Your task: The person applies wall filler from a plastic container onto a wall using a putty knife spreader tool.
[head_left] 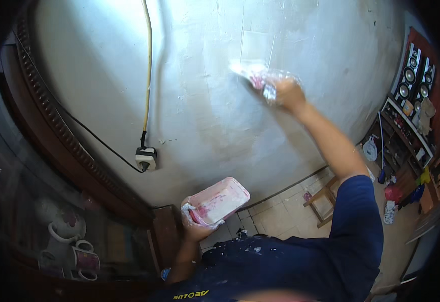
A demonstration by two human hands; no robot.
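My right hand (290, 94) is raised to the pale wall (205, 121), closed around the handle of a flat, white-ended spreading tool (252, 71). Its blade end lies against or very close to the wall and is blurred. Clear crinkled plastic and pinkish smears show about the handle. Low in front of my body, my left hand (195, 232) grips a pink rectangular tray (240, 186) by its near left end. White paste and darker pink smears coat the tray's inside. Some whitish plastic or cloth is bunched between that hand and the rim.
A yellow cable (148, 65) hangs down the wall to a white socket block (146, 158). A dark wooden glass-fronted cabinet (79, 156) with mugs stands at left. On the tiled floor (273, 214) is a small wooden stool (323, 204). Cluttered shelves (401, 133) stand at right.
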